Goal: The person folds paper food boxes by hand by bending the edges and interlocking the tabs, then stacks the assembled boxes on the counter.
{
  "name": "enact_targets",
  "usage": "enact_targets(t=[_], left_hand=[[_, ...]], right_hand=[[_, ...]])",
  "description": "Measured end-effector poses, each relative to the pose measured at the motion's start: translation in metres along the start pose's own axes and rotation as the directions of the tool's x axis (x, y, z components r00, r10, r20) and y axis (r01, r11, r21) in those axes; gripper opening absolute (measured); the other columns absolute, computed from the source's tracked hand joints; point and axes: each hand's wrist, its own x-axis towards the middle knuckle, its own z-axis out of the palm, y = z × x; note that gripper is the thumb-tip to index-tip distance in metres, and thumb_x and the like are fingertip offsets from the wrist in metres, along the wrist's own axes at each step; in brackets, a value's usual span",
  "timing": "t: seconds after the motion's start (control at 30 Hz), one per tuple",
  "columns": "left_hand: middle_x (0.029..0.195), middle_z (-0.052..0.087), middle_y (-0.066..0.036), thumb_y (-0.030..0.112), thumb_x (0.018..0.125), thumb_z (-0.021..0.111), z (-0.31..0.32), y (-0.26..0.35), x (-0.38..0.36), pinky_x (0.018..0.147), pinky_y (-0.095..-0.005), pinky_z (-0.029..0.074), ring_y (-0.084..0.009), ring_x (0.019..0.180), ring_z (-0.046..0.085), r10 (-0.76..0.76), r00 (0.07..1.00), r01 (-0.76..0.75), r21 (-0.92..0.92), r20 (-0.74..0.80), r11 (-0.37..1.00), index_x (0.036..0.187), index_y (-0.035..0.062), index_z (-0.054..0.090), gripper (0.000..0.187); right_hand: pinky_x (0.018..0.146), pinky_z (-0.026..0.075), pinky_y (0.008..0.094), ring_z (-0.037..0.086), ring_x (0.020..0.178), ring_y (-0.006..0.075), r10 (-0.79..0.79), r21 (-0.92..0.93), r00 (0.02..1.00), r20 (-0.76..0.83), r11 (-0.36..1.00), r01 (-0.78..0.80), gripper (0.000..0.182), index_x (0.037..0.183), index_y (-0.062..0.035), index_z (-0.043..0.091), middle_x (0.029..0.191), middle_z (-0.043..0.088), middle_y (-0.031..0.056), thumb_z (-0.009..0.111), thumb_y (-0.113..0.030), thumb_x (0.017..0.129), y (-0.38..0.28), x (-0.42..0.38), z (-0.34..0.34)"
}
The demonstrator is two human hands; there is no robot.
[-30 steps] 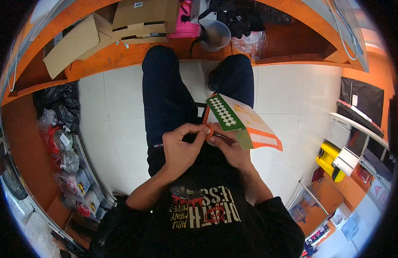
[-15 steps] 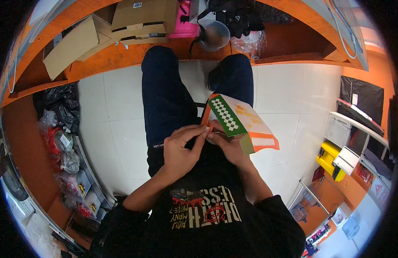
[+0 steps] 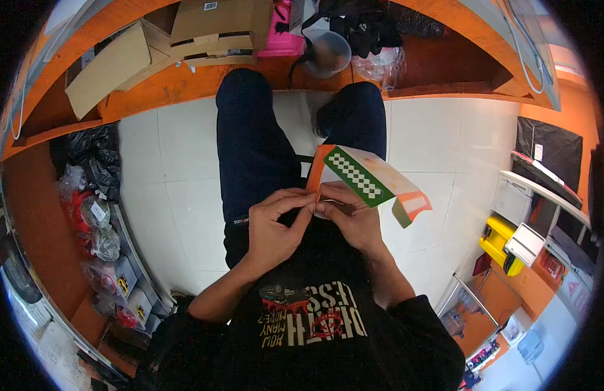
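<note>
A folded carton (image 3: 364, 174) in orange, green and white, with a row of white diamonds on its green side, is held above my lap. My left hand (image 3: 280, 223) pinches the carton's orange edge between thumb and fingertips. At the same edge, close beside it, my right hand (image 3: 351, 218) grips the carton with the thumb in front, its other fingers partly hidden behind the card. An end flap (image 3: 411, 207) sticks out at the carton's right end.
Ahead is an orange desk (image 3: 135, 104) with cardboard boxes (image 3: 214, 29), a pink object (image 3: 280, 39), a clear tub (image 3: 328, 55) and black straps. Left stands a shelf with plastic bags (image 3: 106, 244). A yellow bin (image 3: 499, 241) and a wheeled rack (image 3: 468, 306) are on the right.
The carton has tilted, so its printed top shows less and its green side has swung down to the right. My right hand has turned with it; my left hand has hardly moved.
</note>
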Motion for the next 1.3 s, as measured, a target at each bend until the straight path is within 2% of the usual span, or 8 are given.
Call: enact_targets(t=[0.5, 0.63, 0.67, 0.73, 0.8, 0.93, 1.13, 1.3], left_hand=[[0.106, 0.062, -0.009, 0.004, 0.091, 0.063, -0.009, -0.027, 0.022, 0.083, -0.0282, 0.051, -0.0187, 0.102, 0.061, -0.125, 0.979, 0.160, -0.232, 0.158, 0.960, 0.125, 0.0065, 0.065, 0.034], [0.116, 0.059, -0.014, 0.005, 0.089, 0.065, -0.013, -0.017, 0.065, 0.093, -0.0321, 0.050, -0.0219, 0.117, 0.057, 0.137, 0.983, -0.132, -0.046, 0.122, 0.990, 0.136, 0.0094, 0.056, 0.048], [0.134, 0.053, -0.017, 0.013, 0.094, 0.063, -0.020, -0.023, 0.076, 0.105, -0.0395, 0.043, -0.0272, 0.126, 0.052, 0.322, 0.907, -0.351, 0.064, 0.273, 0.934, 0.140, 0.0052, 0.050, 0.049], [0.141, 0.048, -0.017, 0.015, 0.094, 0.062, -0.021, -0.022, 0.089, 0.110, -0.0414, 0.038, -0.0299, 0.132, 0.046, 0.327, 0.845, -0.306, -0.118, 0.423, 0.945, 0.142, 0.0061, 0.048, 0.051], [0.152, 0.039, -0.018, 0.024, 0.091, 0.066, -0.023, -0.015, 0.094, 0.115, -0.0437, 0.030, -0.0329, 0.141, 0.036, 0.236, 0.750, -0.071, -0.279, 0.618, 0.958, 0.145, 0.0061, 0.044, 0.061], [0.148, 0.044, -0.018, 0.044, 0.080, 0.075, -0.018, -0.005, 0.100, 0.115, -0.0465, 0.029, -0.0367, 0.137, 0.040, 0.387, 0.648, -0.239, -0.308, 0.656, 0.921, 0.145, 0.0029, 0.044, 0.083], [0.134, 0.057, -0.021, 0.036, 0.069, 0.085, -0.011, 0.015, 0.121, 0.109, -0.0429, 0.039, -0.0353, 0.125, 0.054, 0.119, 0.647, -0.176, -0.005, 0.753, 0.984, 0.134, 0.0060, 0.058, 0.076], [0.129, 0.061, -0.020, 0.030, 0.066, 0.086, -0.008, 0.002, 0.122, 0.102, -0.0415, 0.046, -0.0327, 0.119, 0.060, 0.273, 0.668, -0.361, -0.020, 0.692, 0.932, 0.134, 0.0071, 0.059, 0.076]], right_hand=[[0.086, 0.055, 0.0287, 0.065, 0.097, 0.0166, 0.029, -0.026, 0.995, 0.098, 0.999, -0.027, 0.035, 0.124, 0.0006, 0.058, 0.108, 0.065, 0.0099, 0.066, -0.005, 0.091, -0.009, 0.009, -0.004], [0.072, 0.055, 0.0273, 0.066, 0.085, 0.0143, -0.045, -0.248, 0.995, 0.085, 0.967, 0.065, 0.035, 0.120, 0.0000, 0.058, 0.101, 0.066, 0.0084, 0.070, -0.008, 0.088, -0.008, 0.002, 0.006], [0.069, 0.055, 0.0279, 0.066, 0.082, 0.0141, -0.083, -0.342, 0.993, 0.085, 0.934, 0.107, 0.035, 0.120, -0.0007, 0.058, 0.101, 0.065, 0.0086, 0.070, -0.007, 0.088, -0.004, 0.001, 0.005], [0.066, 0.054, 0.0275, 0.065, 0.079, 0.0125, -0.289, -0.618, 0.942, 0.170, 0.714, 0.331, 0.033, 0.117, -0.0030, 0.056, 0.099, 0.065, 0.0077, 0.068, -0.006, 0.086, -0.016, 0.002, 0.001], [0.070, 0.054, 0.0288, 0.066, 0.082, 0.0142, -0.191, -0.424, 0.977, 0.094, 0.880, 0.213, 0.033, 0.117, -0.0042, 0.057, 0.100, 0.065, 0.0078, 0.068, -0.007, 0.086, -0.014, 0.001, 0.001], [0.080, 0.054, 0.0354, 0.066, 0.092, 0.0210, -0.214, -0.462, 0.972, 0.100, 0.855, 0.236, 0.032, 0.117, -0.0059, 0.058, 0.101, 0.066, 0.0085, 0.067, -0.010, 0.086, -0.020, 0.001, 0.000], [0.078, 0.053, 0.0382, 0.067, 0.091, 0.0257, -0.269, -0.572, 0.958, 0.100, 0.772, 0.276, 0.029, 0.110, -0.0051, 0.062, 0.104, 0.066, 0.0118, 0.067, -0.019, 0.086, -0.022, 0.004, 0.009], [0.077, 0.053, 0.0376, 0.066, 0.093, 0.0256, -0.262, -0.555, 0.961, 0.085, 0.789, 0.264, 0.032, 0.113, -0.0040, 0.060, 0.104, 0.065, 0.0138, 0.067, -0.018, 0.086, -0.019, 0.004, 0.005]])
